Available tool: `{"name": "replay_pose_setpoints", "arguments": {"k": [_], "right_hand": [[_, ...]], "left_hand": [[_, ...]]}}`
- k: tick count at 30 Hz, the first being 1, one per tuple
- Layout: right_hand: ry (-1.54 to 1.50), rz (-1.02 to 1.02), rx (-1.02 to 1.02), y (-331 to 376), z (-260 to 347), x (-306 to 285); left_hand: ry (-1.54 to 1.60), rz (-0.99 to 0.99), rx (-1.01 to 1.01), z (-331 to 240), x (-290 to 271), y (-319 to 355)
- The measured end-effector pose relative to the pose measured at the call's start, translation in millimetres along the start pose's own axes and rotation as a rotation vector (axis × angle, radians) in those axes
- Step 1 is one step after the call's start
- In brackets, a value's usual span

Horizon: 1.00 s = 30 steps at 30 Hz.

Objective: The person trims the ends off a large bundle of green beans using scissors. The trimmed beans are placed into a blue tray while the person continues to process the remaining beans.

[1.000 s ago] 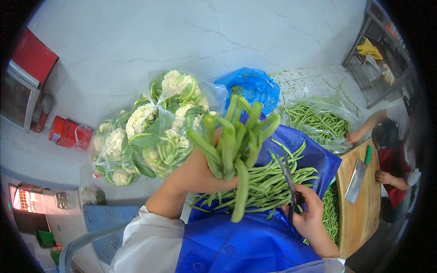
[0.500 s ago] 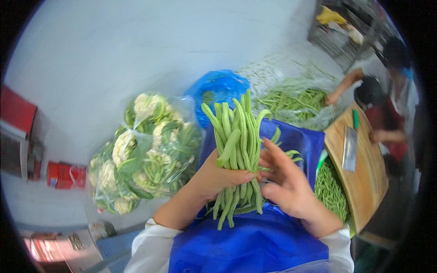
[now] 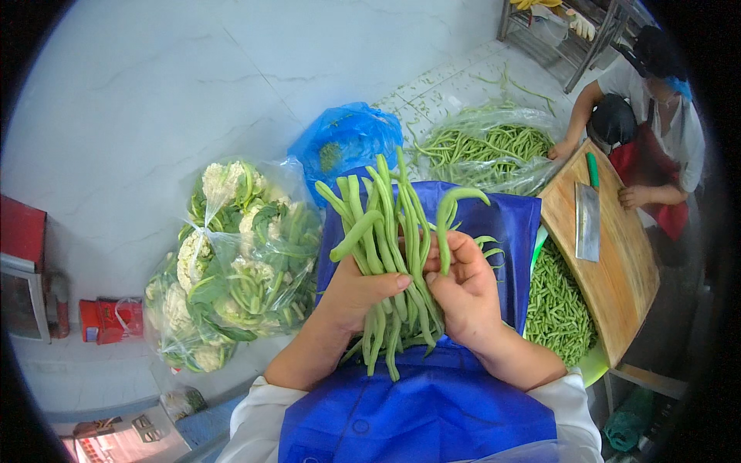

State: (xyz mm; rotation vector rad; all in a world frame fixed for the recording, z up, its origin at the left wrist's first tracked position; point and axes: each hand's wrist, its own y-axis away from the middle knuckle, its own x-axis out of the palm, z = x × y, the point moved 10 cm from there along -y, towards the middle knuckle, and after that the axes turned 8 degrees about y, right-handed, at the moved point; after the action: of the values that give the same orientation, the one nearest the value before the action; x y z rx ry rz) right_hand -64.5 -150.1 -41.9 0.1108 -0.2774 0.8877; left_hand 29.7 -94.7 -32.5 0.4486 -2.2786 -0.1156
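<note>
The left hand [image 3: 351,299] is gripping a bundle of green beans [image 3: 386,247] above the blue apron [image 3: 417,413], its fingers mostly disappearing behind the pods. The right hand [image 3: 471,299] is pinching a single curved bean [image 3: 443,231] at the bundle's right side. Bundle and hands are hiding most of the loose beans [image 3: 492,248] beyond; the wooden board [image 3: 617,262] is partly concealing the cut beans [image 3: 559,305]. Half a second earlier, the right hand's fingers were spreading wider; now they are closing together.
</note>
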Motion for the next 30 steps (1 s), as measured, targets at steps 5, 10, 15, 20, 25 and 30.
{"name": "replay_pose_setpoints", "arguments": {"k": [5,10,15,20,25,30], "right_hand": [[0.03,-0.09,0.049,-6,-13,-8],[0.057,-0.21,0.033,-7,-12,-12],[0.017,-0.29,-0.047,-5,-15,-17],[0.466,-0.224,-0.261,-11,34,-3],[0.776,-0.272,-0.47,-9,65,3],[0.712,-0.348,-0.349,-5,46,-5]], "left_hand": [[-0.084,0.031,0.035,2,1,-1],[-0.324,-0.007,0.033,8,-6,-5],[-0.164,-0.02,-0.036,19,5,-5],[-0.34,-0.099,-0.013,23,5,-1],[-0.209,-0.105,-0.155,26,2,3],[-0.128,-0.061,-0.157,32,-1,8]]}}
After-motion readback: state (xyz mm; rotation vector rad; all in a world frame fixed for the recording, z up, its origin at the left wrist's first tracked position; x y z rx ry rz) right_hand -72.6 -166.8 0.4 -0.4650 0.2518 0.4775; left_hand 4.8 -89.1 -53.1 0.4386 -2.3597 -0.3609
